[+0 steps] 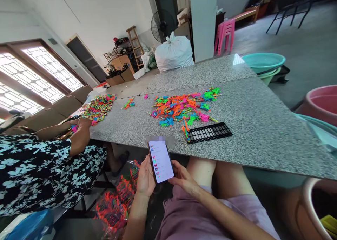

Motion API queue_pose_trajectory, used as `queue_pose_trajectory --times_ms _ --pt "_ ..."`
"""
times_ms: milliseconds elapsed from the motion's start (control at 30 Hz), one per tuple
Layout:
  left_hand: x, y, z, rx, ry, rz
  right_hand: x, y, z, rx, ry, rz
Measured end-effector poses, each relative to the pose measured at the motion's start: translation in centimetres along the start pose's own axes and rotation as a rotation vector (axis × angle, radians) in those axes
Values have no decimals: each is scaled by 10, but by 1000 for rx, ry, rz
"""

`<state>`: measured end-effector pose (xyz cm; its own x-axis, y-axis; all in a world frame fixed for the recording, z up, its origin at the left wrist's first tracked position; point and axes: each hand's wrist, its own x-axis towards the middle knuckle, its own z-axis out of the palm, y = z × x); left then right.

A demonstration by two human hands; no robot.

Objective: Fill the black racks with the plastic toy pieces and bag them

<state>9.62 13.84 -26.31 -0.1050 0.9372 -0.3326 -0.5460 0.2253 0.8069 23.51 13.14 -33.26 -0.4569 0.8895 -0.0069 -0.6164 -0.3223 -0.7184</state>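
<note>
A smartphone [161, 164] with a lit white screen is held above my lap, below the table's front edge. My left hand [145, 177] is closed around its left side. At the phone's lower right, my right hand [183, 178] grips the edge, thumb by the bottom corner of the screen. On the table beyond lies a loose heap of small bright plastic toy guns [181, 106]. A black slatted plastic tray [210, 132] sits near the table edge, with an orange toy gun [185, 128] at its left end.
The speckled stone table [252, 117] spans the view. At left, a person in a floral garment [79, 170] handles pieces near another colourful pile [98, 108]. Bags of red-orange pieces [113, 208] lie on the floor. Basins [263, 61] and a large tan tub [302, 205] stand right.
</note>
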Motion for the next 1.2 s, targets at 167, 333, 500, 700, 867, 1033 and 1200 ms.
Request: queue_pose_trajectory --times_ms 167,333,500,700,867,1033,1200 --pt "-1 -2 1 67 4 7 1 3 -2 -8 -1 -5" --pt "1 -4 0 87 30 32 2 5 -4 -25 -13 -6" --pt "2 -5 -1 111 57 37 3 7 -5 -40 -15 -10" --pt "0 -7 0 104 71 5 4 5 -6 -122 98 9" --pt "-3 -20 7 94 75 -73 4 8 -4 1 231 43" --pt "-5 -27 12 75 88 -111 1 5 0 91 248 45" --pt "-5 -26 14 52 68 -108 1 3 1 146 235 10"
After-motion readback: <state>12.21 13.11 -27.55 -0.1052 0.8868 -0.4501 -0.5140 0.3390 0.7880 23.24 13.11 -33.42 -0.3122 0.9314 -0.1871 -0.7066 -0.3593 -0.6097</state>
